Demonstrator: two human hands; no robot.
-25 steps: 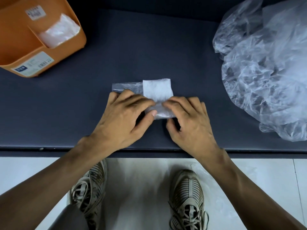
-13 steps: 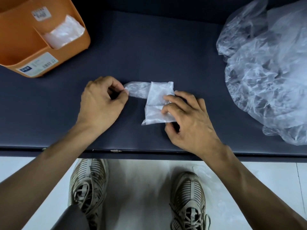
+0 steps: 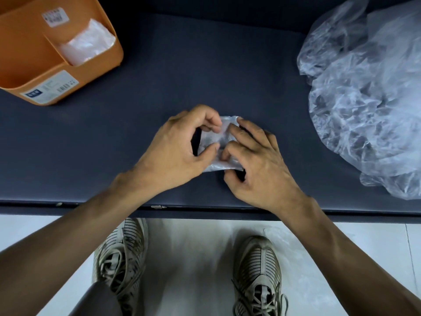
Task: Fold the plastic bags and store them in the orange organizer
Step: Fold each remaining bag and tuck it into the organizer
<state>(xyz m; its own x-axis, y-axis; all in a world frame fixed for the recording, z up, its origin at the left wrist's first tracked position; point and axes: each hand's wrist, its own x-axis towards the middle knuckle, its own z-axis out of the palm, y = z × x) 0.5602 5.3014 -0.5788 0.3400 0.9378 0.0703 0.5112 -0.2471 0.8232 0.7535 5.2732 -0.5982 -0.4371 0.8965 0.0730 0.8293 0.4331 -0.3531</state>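
Dark table (image 3: 205, 65); orange organizer (image 3: 29, 65) holds folded bags (image 3: 87, 43); both hands' fingers (image 3: 211, 120) pinch plastic bag (image 3: 218, 166).

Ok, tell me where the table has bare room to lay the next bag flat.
Bare dark table runs between the orange organizer and the loose bag pile, beyond both hands. Another bare stretch lies below the organizer, beside the left hand. Crowded: the right end under the pile, and the middle where the folded bag lies.

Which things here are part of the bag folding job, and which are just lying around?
Part of the job: small folded bag pinched by left hand and right hand; orange organizer; stored bag; loose bag pile.
Just there: dark table; sneakers.
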